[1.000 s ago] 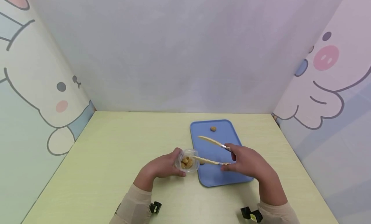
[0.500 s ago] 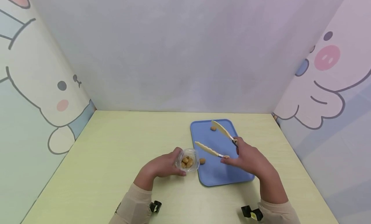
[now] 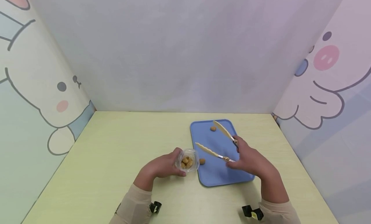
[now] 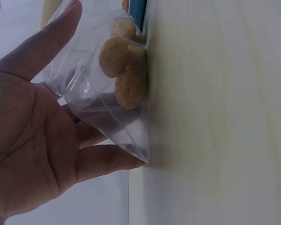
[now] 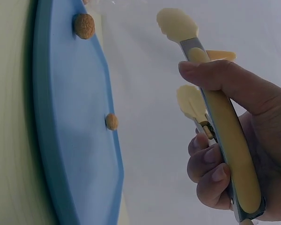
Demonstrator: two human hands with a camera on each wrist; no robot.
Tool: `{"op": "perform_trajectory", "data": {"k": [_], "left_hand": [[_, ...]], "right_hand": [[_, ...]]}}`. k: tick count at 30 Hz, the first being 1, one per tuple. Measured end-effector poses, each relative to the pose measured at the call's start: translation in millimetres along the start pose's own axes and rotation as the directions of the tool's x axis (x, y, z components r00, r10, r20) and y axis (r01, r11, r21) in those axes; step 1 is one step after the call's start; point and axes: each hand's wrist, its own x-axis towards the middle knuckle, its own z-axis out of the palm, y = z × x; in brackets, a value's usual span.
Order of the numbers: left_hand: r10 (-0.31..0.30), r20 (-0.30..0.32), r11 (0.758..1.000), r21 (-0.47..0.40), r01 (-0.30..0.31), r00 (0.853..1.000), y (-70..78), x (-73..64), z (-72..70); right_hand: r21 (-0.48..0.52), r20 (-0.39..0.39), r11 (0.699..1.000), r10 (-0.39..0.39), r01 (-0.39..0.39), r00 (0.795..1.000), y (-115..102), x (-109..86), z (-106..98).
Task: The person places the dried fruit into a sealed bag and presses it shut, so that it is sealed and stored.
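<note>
My left hand (image 3: pixel 163 166) holds a clear plastic bag (image 3: pixel 194 156) upright on the table, thumb on one side and fingers on the other. Inside it lie several walnuts (image 4: pixel 131 89). Above the blue tray (image 3: pixel 214 175), my right hand (image 3: pixel 250 159) grips a pair of tongs (image 3: pixel 209 150) with cream tips and handles. The tips stand wide apart, and nothing is between them. One walnut (image 3: pixel 202 161) is at the tray's left edge beside the bag. Another walnut (image 3: pixel 213 128) lies near the tray's far edge, close to one tong tip.
The pale wooden table (image 3: pixel 116 143) extends to the left of the bag and around the tray. A plain grey wall (image 3: pixel 185 56) stands behind it. Side walls with cartoon animals flank the table.
The tongs have moved away from over the bag, to the right and back, and their tips have spread wider. The walnut at the tray's left edge is now more exposed. The left hand stays still.
</note>
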Motion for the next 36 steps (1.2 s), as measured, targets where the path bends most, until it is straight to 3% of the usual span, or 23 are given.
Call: {"op": "perform_trajectory", "data": {"k": [6, 12, 20, 31, 36], "left_hand": [[0.000, 0.001, 1.000, -0.001, 0.000, 1.000, 0.7, 0.2, -0.1], [0.002, 0.005, 1.000, 0.000, -0.002, 1.000, 0.8, 0.3, -0.2], [0.001, 0.002, 1.000, 0.007, -0.001, 1.000, 0.2, 0.4, 0.3], [0.008, 0.002, 1.000, 0.003, -0.008, 1.000, 0.2, 0.2, -0.2], [0.006, 0.002, 1.000, 0.013, -0.006, 1.000, -0.4, 0.5, 0.1]], "right_hand": [[-0.013, -0.008, 1.000, -0.010, 0.010, 1.000, 4.7, 1.1, -0.9], [-0.012, -0.006, 0.998, 0.069, -0.069, 0.998, 10.5, 5.7, -1.5], [-0.145, -0.151, 0.984, 0.083, -0.105, 0.985, 16.6, 12.3, -1.4], [-0.139, -0.182, 0.982, 0.101, -0.127, 0.978, 22.5, 22.0, 8.0], [-0.131, -0.157, 0.986, 0.086, -0.107, 0.984, 24.6, 23.3, 12.9]]}}
